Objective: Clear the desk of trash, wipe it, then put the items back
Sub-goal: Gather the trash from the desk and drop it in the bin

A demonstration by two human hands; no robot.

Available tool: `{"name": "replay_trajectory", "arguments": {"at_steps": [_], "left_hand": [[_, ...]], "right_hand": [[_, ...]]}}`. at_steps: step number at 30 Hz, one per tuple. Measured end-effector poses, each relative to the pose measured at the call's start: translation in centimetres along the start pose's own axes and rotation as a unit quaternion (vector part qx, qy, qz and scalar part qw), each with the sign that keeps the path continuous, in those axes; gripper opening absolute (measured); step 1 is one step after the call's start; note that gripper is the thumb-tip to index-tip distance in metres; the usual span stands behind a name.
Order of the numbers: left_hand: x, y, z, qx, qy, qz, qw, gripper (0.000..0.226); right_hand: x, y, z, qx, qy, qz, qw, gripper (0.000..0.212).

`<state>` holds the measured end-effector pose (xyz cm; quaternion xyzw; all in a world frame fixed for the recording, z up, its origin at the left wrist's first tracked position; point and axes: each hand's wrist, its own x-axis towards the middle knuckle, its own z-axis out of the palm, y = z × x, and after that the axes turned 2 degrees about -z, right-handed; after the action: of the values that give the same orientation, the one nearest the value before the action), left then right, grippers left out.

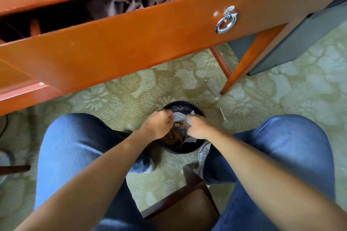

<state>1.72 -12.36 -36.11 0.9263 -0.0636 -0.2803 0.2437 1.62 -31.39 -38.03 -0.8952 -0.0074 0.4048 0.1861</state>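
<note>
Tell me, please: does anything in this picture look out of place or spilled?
Yes. A small white plastic fork lies on the carpet, right of the black bin, not in it. The desk drawer also stands open, with crumpled cloth inside.

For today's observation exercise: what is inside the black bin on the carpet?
The black bin holds crumpled white paper and brownish trash. The left hand and right hand reach into it and cover much of the contents; the bottom cannot be seen.
</note>
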Motion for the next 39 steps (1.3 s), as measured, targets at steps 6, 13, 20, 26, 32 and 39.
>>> {"name": "replay_trajectory", "arguments": {"at_steps": [6,13,20,26,32,39], "left_hand": [[1.2,0.0,2.1,0.175,-0.004,0.008,0.984,0.028],[5.9,-1.5,8.7,0.227,-0.087,0.098,0.965,0.073],[9.3,0.1,12.3,0.259,-0.086,0.060,0.960,0.039],[10.8,0.6,12.1,0.291,-0.075,0.075,0.951,0.024],[9.0,0.4,11.4,0.350,-0.015,0.057,0.935,0.062],[2.2,3.6,2.4,0.305,0.002,0.033,0.952,0.087]], "right_hand": [[0.2,0.3,2.0,-0.011,-0.073,-0.012,0.997,0.071],[-0.3,0.6,0.9,0.021,0.004,0.015,1.000,0.052],[-2.3,1.0,1.1,0.025,0.031,0.010,0.999,0.014],[-2.2,1.8,1.6,0.056,0.040,0.025,0.997,0.018],[-2.9,0.2,0.0,0.042,0.041,0.038,0.998,0.019],[-7.2,-3.9,-2.4,0.032,0.157,0.034,0.987,0.039]]}}
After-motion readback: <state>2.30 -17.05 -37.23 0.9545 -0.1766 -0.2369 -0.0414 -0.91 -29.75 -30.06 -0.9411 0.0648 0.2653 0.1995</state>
